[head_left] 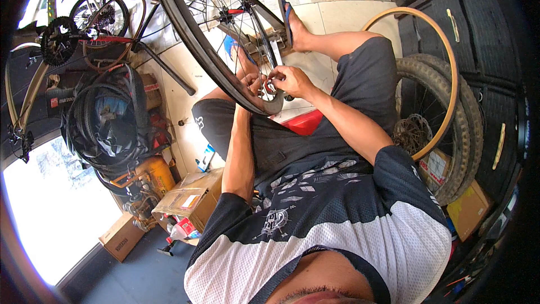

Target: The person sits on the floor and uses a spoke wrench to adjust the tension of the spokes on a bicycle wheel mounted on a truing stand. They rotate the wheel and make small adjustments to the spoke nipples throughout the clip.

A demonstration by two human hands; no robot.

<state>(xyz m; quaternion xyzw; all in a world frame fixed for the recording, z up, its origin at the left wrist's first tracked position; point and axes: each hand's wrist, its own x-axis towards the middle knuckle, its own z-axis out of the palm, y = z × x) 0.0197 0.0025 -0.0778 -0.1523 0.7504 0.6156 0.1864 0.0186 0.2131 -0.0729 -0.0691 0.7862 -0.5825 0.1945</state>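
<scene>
A bicycle wheel (211, 65) with a black rim and thin spokes stands upright between my legs, its near edge close to my lap. My left hand (254, 83) is at the left of the near rim, fingers curled in among the spokes; what they pinch is hidden. My right hand (293, 82) comes in from the other side, thumb and fingertips closed on a small red tool (268, 86) at the rim, perhaps a spoke wrench. Behind the hands, a metal stand (264, 48) is by the wheel, and a red lever (234, 11) shows at the hub.
Bicycle frames (93, 36) and bagged tyres (107, 115) crowd the left. Near my left elbow sit a cardboard box (194, 200) and a yellow compressor (154, 174). Knobby tyres (464, 129) and a tan hoop (450, 62) lean against dark drawers (489, 34) at right. Something red (304, 124) lies below my hands.
</scene>
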